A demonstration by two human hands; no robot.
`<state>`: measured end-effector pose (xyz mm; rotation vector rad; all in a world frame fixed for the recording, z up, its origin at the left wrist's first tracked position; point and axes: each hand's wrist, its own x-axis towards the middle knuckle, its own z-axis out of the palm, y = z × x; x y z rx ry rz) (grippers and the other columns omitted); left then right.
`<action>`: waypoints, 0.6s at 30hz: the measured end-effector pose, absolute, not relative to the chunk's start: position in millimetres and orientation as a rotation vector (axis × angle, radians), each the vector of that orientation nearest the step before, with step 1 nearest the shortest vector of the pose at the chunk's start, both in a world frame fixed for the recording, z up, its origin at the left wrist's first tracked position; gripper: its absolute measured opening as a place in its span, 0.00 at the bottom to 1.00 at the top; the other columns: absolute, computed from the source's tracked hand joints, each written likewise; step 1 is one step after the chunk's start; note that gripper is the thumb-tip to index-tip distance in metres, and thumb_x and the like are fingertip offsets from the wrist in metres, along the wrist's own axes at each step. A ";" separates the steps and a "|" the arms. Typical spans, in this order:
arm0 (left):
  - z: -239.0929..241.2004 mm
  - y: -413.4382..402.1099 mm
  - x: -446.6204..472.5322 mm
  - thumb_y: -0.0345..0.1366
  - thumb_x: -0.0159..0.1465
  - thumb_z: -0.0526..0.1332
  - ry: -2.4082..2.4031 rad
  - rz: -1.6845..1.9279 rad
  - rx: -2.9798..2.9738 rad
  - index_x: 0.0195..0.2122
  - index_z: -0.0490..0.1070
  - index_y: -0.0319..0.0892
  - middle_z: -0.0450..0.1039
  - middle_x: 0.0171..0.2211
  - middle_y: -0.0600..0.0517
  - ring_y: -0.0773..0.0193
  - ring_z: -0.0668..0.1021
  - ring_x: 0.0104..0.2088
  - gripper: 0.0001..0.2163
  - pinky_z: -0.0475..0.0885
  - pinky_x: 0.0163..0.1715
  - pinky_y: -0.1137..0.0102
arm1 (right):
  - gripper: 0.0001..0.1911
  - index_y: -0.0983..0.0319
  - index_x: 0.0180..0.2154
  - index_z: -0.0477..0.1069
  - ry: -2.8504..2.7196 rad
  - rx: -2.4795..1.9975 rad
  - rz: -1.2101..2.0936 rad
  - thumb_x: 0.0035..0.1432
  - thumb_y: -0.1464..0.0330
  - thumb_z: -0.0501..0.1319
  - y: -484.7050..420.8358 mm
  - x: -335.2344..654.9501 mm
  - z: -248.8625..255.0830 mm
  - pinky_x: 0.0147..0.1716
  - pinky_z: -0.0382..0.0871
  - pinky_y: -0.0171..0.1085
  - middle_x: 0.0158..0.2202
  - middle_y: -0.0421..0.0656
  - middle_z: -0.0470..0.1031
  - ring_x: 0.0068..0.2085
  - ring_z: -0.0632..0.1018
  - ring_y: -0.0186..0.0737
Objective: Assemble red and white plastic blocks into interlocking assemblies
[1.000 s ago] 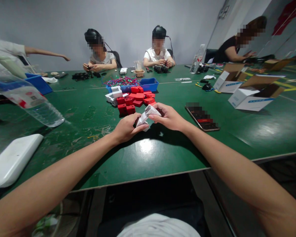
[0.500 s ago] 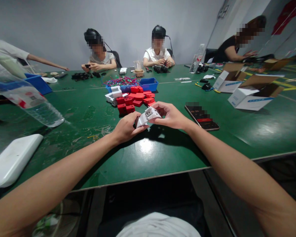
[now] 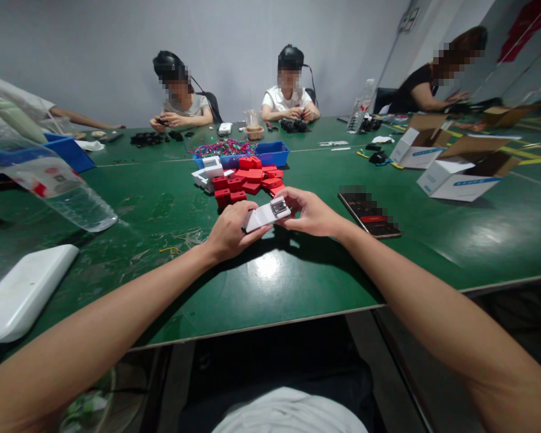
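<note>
The person at the near edge of the green tabletop (image 3: 306,288) has both forearms stretched forward, and the two hands meet on one white piece (image 3: 262,218). The left hand (image 3: 229,233) grips its left end, thumb along the lower side and fingers over the back. The right hand (image 3: 311,211) pinches the other end, where a dark metal fitting (image 3: 280,207) shows in the upper face. The piece is lifted clear of the tabletop, its right end tilted a little upward; I can't make out the fitting's details from here.

Just beyond the hands lies a heap of red blocks (image 3: 252,175), with some white parts (image 3: 213,166) against its left side. Behind the heap is a blue tray (image 3: 273,157), its left portion heaped with coloured wires (image 3: 225,147). To the right of the right hand, a phone (image 3: 373,219) lies flat with its screen up. Over on the left I see a clear bottle (image 3: 63,180), and nearer the edge a white device (image 3: 29,294). A short yellow strand (image 3: 169,250) lies near the left wrist. Two open boxes (image 3: 457,185) sit farther right, and across the tabletop two co-workers (image 3: 293,99) in black headgear handle small dark things.
</note>
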<state>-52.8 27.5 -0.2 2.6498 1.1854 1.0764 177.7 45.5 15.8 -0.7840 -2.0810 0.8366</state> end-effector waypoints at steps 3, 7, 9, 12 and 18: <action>0.4 25.7 -52.7 0.49 0.66 0.58 1.190 1.049 2.535 0.48 0.67 0.41 0.75 0.39 0.49 0.62 0.76 0.35 0.17 0.71 0.38 0.68 | 0.20 0.61 0.45 0.65 -2.050 -0.771 0.866 0.49 0.73 0.65 47.0 177.3 12.3 0.38 0.70 0.37 0.38 0.41 0.74 0.37 0.75 0.36; 2.2 25.7 -51.3 0.48 0.68 0.55 1.160 1.034 2.399 0.49 0.68 0.41 0.76 0.39 0.50 0.64 0.77 0.35 0.16 0.71 0.37 0.70 | 0.33 0.59 0.56 0.58 -2.047 -0.732 0.966 0.50 0.72 0.66 46.6 177.5 10.9 0.35 0.70 0.35 0.40 0.41 0.74 0.36 0.75 0.35; 3.5 26.8 -50.5 0.49 0.69 0.53 1.191 1.054 2.298 0.47 0.69 0.41 0.76 0.37 0.50 0.64 0.77 0.33 0.17 0.70 0.34 0.71 | 0.37 0.57 0.60 0.56 -2.084 -0.707 0.972 0.50 0.73 0.66 46.0 178.0 11.5 0.34 0.69 0.34 0.40 0.40 0.73 0.35 0.75 0.34; 4.9 28.6 -50.0 0.51 0.69 0.51 1.216 1.042 2.204 0.42 0.70 0.40 0.75 0.32 0.51 0.64 0.75 0.30 0.19 0.69 0.31 0.71 | 0.33 0.58 0.58 0.60 -2.145 -0.737 0.935 0.51 0.73 0.65 45.6 178.9 12.8 0.34 0.68 0.34 0.37 0.39 0.74 0.35 0.75 0.35; 2.5 30.6 -51.2 0.52 0.65 0.57 1.159 0.978 2.222 0.45 0.67 0.41 0.74 0.34 0.52 0.65 0.75 0.29 0.19 0.69 0.30 0.71 | 0.27 0.61 0.54 0.62 -2.165 -0.813 0.862 0.53 0.70 0.66 47.8 180.7 10.0 0.36 0.68 0.36 0.36 0.40 0.75 0.36 0.76 0.37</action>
